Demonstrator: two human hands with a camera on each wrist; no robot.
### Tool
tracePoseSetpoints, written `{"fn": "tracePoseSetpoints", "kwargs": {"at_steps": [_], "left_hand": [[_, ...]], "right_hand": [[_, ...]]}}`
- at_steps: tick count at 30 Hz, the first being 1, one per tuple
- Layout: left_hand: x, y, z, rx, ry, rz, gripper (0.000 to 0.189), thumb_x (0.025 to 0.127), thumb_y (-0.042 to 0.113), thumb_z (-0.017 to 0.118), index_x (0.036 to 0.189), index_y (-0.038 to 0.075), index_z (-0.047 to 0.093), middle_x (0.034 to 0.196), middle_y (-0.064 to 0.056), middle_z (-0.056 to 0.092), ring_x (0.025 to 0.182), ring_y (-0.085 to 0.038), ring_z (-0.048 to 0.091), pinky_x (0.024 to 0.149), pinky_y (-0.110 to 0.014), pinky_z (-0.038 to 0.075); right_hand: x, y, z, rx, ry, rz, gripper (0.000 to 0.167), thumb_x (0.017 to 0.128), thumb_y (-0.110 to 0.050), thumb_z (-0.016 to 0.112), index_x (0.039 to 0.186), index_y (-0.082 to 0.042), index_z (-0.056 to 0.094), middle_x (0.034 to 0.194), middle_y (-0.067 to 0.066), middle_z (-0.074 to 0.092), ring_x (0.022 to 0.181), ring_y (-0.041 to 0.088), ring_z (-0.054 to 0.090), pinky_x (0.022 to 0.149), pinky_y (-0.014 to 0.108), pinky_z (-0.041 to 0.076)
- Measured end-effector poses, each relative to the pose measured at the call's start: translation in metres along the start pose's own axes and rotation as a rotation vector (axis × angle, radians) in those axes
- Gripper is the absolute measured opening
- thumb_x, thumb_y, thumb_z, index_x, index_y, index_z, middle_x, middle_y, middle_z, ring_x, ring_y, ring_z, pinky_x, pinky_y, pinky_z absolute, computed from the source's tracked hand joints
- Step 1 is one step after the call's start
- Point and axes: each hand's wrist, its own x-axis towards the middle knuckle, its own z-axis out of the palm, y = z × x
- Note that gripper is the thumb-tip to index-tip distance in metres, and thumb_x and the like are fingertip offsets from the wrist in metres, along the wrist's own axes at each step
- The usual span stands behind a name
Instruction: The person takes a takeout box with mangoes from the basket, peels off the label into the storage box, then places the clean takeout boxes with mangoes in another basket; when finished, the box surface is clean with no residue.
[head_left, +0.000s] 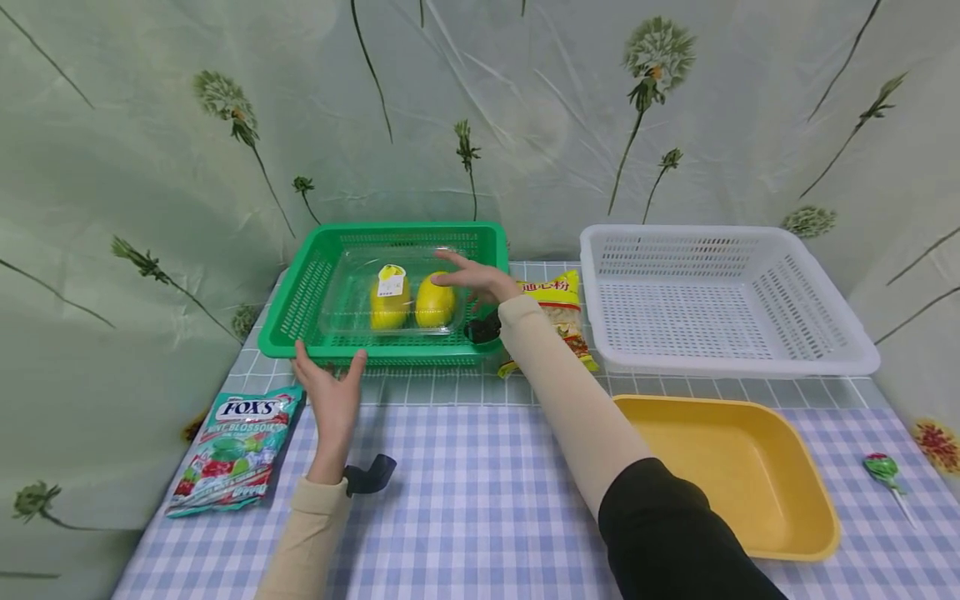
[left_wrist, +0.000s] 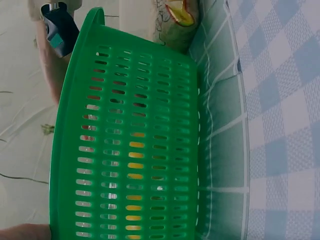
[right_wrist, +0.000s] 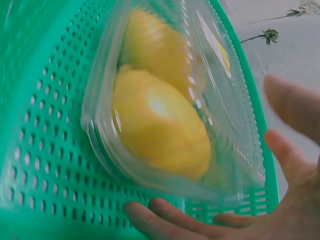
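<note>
A clear plastic box (head_left: 351,292) with two lemons (head_left: 434,302) inside and a label on its lid sits in the green basket (head_left: 300,325). Over the box's right end reaches my right hand (head_left: 480,279). Its fingers are spread in the right wrist view, beside the box (right_wrist: 220,175), with nothing gripped. At the basket's front left stands my left hand (head_left: 330,400), thumb and fingers apart. A fingertip (left_wrist: 27,232) meets the green rim in the left wrist view; the other fingers are out of that frame.
A yellow food packet (head_left: 558,292) lies between the green basket and a white basket (head_left: 727,367). Front right are a yellow tray (head_left: 750,483) and a lollipop (head_left: 883,468). A Fox's candy bag (head_left: 236,450) lies at left. Behind hangs a floral curtain (head_left: 525,125).
</note>
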Motion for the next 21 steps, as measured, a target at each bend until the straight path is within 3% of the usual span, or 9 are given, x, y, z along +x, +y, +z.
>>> {"fn": "tracePoseSetpoints", "kwargs": {"at_steps": [3, 8, 10, 12, 14, 16, 21], "left_hand": [[0.0, 0.0, 0.0, 0.013, -0.002, -0.002, 0.093, 0.093, 0.028, 0.064, 0.154, 0.013, -0.005, 0.155, -0.016, -0.02, 0.14, -0.041, 0.011, 0.109, -0.053, 0.025], [0.003, -0.001, -0.004, 0.064, -0.038, -0.008, 0.096, 0.093, 0.03, 0.063, 0.153, 0.015, -0.01, 0.153, -0.018, -0.025, 0.141, -0.037, -0.011, 0.11, -0.059, 0.015], [0.005, -0.002, -0.005, 0.074, -0.054, -0.006, 0.097, 0.093, 0.028, 0.063, 0.153, 0.016, -0.012, 0.152, -0.018, -0.026, 0.14, -0.037, -0.014, 0.109, -0.061, 0.014], [0.007, -0.002, -0.007, 0.077, -0.066, -0.006, 0.098, 0.093, 0.026, 0.064, 0.153, 0.016, -0.013, 0.152, -0.018, -0.027, 0.14, -0.036, -0.016, 0.109, -0.061, 0.015], [0.008, -0.003, -0.007, 0.082, -0.07, -0.004, 0.099, 0.092, 0.026, 0.065, 0.153, 0.016, -0.012, 0.152, -0.018, -0.027, 0.14, -0.036, -0.017, 0.109, -0.06, 0.016], [0.009, -0.003, -0.008, 0.08, -0.071, -0.006, 0.099, 0.092, 0.027, 0.065, 0.153, 0.017, -0.012, 0.152, -0.018, -0.026, 0.14, -0.036, -0.016, 0.108, -0.06, 0.018], [0.01, -0.003, -0.009, 0.051, -0.055, 0.001, 0.099, 0.09, 0.025, 0.067, 0.154, 0.014, -0.008, 0.153, -0.019, -0.024, 0.141, -0.04, -0.001, 0.106, -0.057, 0.028]], "right_hand": [[0.002, 0.0, 0.006, 0.007, 0.014, 0.02, 0.064, 0.101, -0.019, 0.049, 0.155, -0.03, 0.016, 0.159, 0.003, -0.002, 0.137, 0.049, 0.017, 0.102, 0.061, 0.03], [0.004, 0.0, 0.011, -0.004, 0.064, 0.041, 0.063, 0.101, -0.011, 0.047, 0.154, -0.03, 0.019, 0.159, 0.006, 0.006, 0.133, 0.049, 0.028, 0.097, 0.056, 0.041], [0.004, 0.0, 0.012, -0.007, 0.09, 0.047, 0.063, 0.101, -0.008, 0.045, 0.154, -0.03, 0.02, 0.159, 0.006, 0.006, 0.126, 0.045, 0.039, 0.092, 0.053, 0.045], [0.005, 0.001, 0.013, -0.015, 0.121, 0.051, 0.062, 0.101, -0.006, 0.045, 0.153, -0.03, 0.023, 0.159, 0.005, 0.006, 0.109, 0.039, 0.051, 0.085, 0.049, 0.049], [0.004, 0.0, 0.014, -0.004, 0.147, 0.053, 0.061, 0.1, -0.005, 0.045, 0.153, -0.028, 0.025, 0.159, 0.006, 0.008, 0.086, 0.033, 0.052, 0.078, 0.046, 0.049], [0.002, -0.002, 0.015, 0.0, 0.167, 0.046, 0.06, 0.1, -0.004, 0.046, 0.152, -0.026, 0.027, 0.158, 0.007, 0.011, 0.074, 0.03, 0.045, 0.074, 0.045, 0.047], [-0.005, -0.01, 0.013, -0.008, 0.188, 0.013, 0.058, 0.1, -0.004, 0.047, 0.152, -0.022, 0.03, 0.157, 0.008, 0.018, 0.079, 0.026, 0.049, 0.074, 0.044, 0.049]]}}
